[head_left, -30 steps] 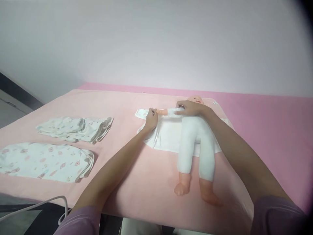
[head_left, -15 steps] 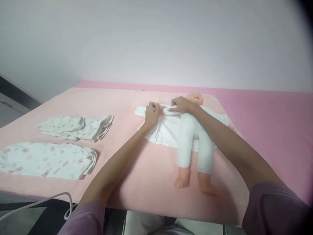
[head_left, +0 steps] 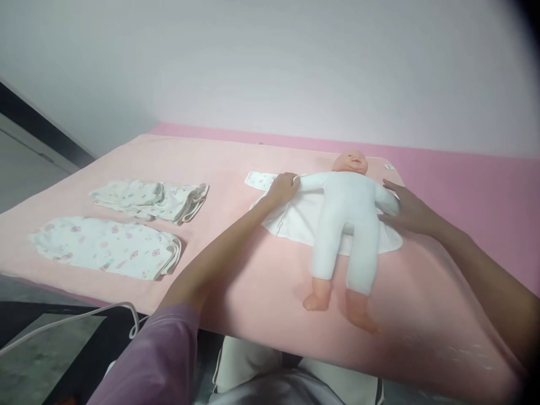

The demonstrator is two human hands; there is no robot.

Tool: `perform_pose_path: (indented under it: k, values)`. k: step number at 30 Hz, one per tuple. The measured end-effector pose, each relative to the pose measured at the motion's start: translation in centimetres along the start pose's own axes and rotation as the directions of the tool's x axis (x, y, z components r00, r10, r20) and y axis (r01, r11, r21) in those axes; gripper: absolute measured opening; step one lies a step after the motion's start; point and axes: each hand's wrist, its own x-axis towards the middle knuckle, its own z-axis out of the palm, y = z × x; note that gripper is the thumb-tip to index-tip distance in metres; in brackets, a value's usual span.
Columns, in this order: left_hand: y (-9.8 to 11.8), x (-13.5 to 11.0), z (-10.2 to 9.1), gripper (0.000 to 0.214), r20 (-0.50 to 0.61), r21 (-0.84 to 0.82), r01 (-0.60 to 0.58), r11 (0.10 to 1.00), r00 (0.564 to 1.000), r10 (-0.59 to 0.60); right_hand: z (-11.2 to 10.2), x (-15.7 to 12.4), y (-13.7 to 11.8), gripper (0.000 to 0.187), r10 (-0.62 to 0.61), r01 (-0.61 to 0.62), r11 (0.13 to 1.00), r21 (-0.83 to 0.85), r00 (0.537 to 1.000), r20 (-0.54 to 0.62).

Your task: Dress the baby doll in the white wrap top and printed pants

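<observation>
A baby doll point(head_left: 350, 197) with a white cloth body lies on its back, its bare feet toward me. Spread beneath it is a white baby shirt point(head_left: 291, 220), whose patterned sleeve end point(head_left: 257, 179) sticks out at the left. My left hand point(head_left: 286, 188) is closed around the end of the doll's arm on the left, and the doll's hand is hidden there. By the doll's other arm point(head_left: 386, 198) is my right hand point(head_left: 403, 209), fingers and thumb apart on either side of that arm. Whether it presses on the arm is hard to see.
Two folded printed baby garments, an upper one point(head_left: 147, 199) and a lower one point(head_left: 105, 247), lie on the left of the pink-covered table point(head_left: 228, 270). A white cable point(head_left: 84, 315) hangs by the near left edge. A wall stands behind.
My right hand has left the sleeve on the left and moved across to the doll's right-side arm. My left hand has shifted onto the end of the left-side arm. The view has tilted slightly.
</observation>
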Motion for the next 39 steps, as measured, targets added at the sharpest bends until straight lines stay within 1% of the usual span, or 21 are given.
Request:
perform_pose_path:
  k: [1,3,5,8,10,15,19,21,23,24,25,26,28,29,30,32,34,35,36,37,39]
  values:
    - [0.2,0.1,-0.1,0.044,0.009,0.011,0.001,1.000,1.000,-0.001,0.5,0.4,0.0,0.098,0.037,-0.036,0.999,0.026,0.999,-0.019]
    - [0.4,0.2,-0.2,0.052,0.013,0.026,0.009,1.000,1.000,-0.010,1.2,1.6,-1.1,0.075,0.073,-0.066,0.995,0.073,0.993,-0.093]
    - [0.7,0.3,-0.3,0.055,-0.002,0.031,0.016,0.999,1.000,-0.015,1.4,2.9,-2.6,0.060,0.047,-0.030,0.995,0.097,0.983,-0.175]
    - [1.1,0.6,-0.6,0.056,-0.008,0.036,0.010,0.999,1.000,-0.009,1.4,4.3,-5.0,0.054,-0.022,0.053,0.991,0.120,0.970,-0.243]
    - [1.3,1.0,-0.9,0.056,0.000,0.038,0.008,0.999,1.000,-0.008,1.8,5.1,-6.5,0.052,-0.034,0.078,0.984,0.160,0.965,-0.262]
    - [1.1,1.8,-2.0,0.058,0.021,0.013,0.025,1.000,0.999,-0.025,3.2,7.3,-9.5,0.049,-0.030,0.080,0.963,0.258,0.981,-0.193]
    - [0.5,1.6,-2.9,0.054,0.056,-0.040,-0.011,0.999,0.998,0.013,2.9,8.6,-9.4,0.052,-0.048,0.069,0.969,0.239,0.994,-0.093]
    - [0.8,1.4,-3.1,0.050,0.027,-0.069,-0.024,0.997,0.999,0.025,2.8,8.4,-8.9,0.054,-0.058,0.073,0.980,0.184,0.995,-0.082]
    - [1.9,1.4,-2.9,0.052,-0.043,-0.083,-0.062,0.995,0.997,0.058,3.2,7.4,-8.9,0.053,-0.055,0.066,0.997,0.051,0.981,-0.184]
    - [2.8,1.5,-2.7,0.054,-0.076,-0.081,-0.116,0.990,0.991,0.110,3.6,6.7,-9.2,0.052,-0.054,0.047,0.998,-0.032,0.962,-0.268]
    - [3.9,1.7,-2.3,0.054,-0.091,-0.072,-0.201,0.977,0.977,0.195,4.2,5.8,-9.6,0.049,-0.055,0.018,0.994,-0.106,0.933,-0.357]
    - [5.2,2.1,-1.8,0.053,-0.078,-0.058,-0.308,0.950,0.950,0.303,4.9,4.9,-10.2,0.044,-0.059,-0.011,0.987,-0.160,0.901,-0.430]
    - [8.2,3.1,-0.4,0.050,0.026,-0.023,-0.489,0.872,0.872,0.490,6.2,3.1,-11.3,0.029,-0.062,-0.042,0.980,-0.194,0.864,-0.500]
    - [9.7,3.7,0.3,0.050,0.116,0.002,-0.535,0.845,0.839,0.532,6.8,2.3,-11.8,0.023,-0.051,-0.045,0.983,-0.179,0.865,-0.499]
    - [11.2,4.3,1.1,0.052,0.220,0.037,-0.555,0.831,0.816,0.535,7.3,1.6,-12.2,0.019,-0.031,-0.044,0.988,-0.145,0.878,-0.478]
    - [13.5,5.4,2.5,0.053,0.414,0.129,-0.562,0.817,0.779,0.470,8.0,0.5,-12.3,0.017,0.028,-0.055,0.997,-0.056,0.916,-0.401]
    - [14.8,6.1,3.5,0.048,0.515,0.194,-0.584,0.788,0.744,0.425,8.2,0.0,-11.7,0.017,0.077,-0.078,0.997,0.009,0.947,-0.313]
    - [15.0,6.3,3.8,0.045,0.523,0.211,-0.596,0.775,0.738,0.426,8.2,0.0,-11.1,0.018,0.095,-0.092,0.995,0.023,0.956,-0.276]
    - [15.1,6.4,4.0,0.044,0.504,0.225,-0.598,0.769,0.747,0.434,8.1,0.0,-10.5,0.019,0.114,-0.112,0.993,0.024,0.961,-0.252]
    - [14.9,6.4,4.1,0.046,0.467,0.239,-0.588,0.773,0.768,0.439,8.0,0.2,-9.9,0.022,0.138,-0.138,0.990,0.016,0.962,-0.236]
    - [14.2,6.2,4.1,0.053,0.354,0.255,-0.537,0.804,0.826,0.439,7.8,0.9,-8.7,0.027,0.198,-0.206,0.978,-0.017,0.956,-0.217]
